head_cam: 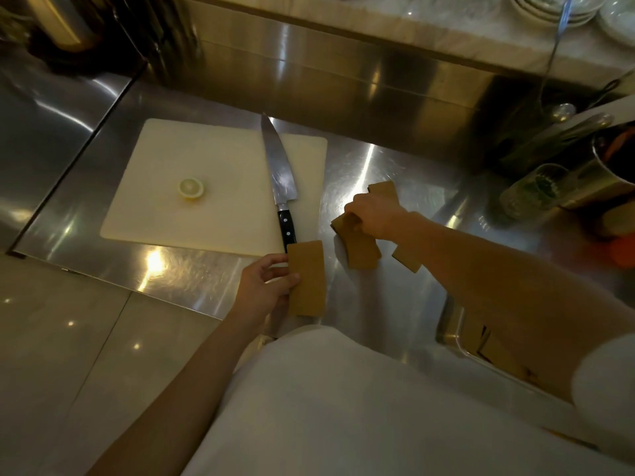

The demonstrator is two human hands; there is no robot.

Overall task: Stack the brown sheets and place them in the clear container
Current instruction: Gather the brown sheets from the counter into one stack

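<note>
A stainless steel counter [192, 280] with glare spots stands over a pale tiled floor [62, 338].

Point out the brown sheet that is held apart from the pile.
The brown sheet in the left hand, nearest the knife handle; the others lie loosely heaped under the right hand.

We see tan-brown sheets [360, 250], a cream-white cutting board [213, 187], a pale yellow lemon half [191, 188], a black-handled knife [281, 187] and a reflective silver steel counter [395, 173].
</note>
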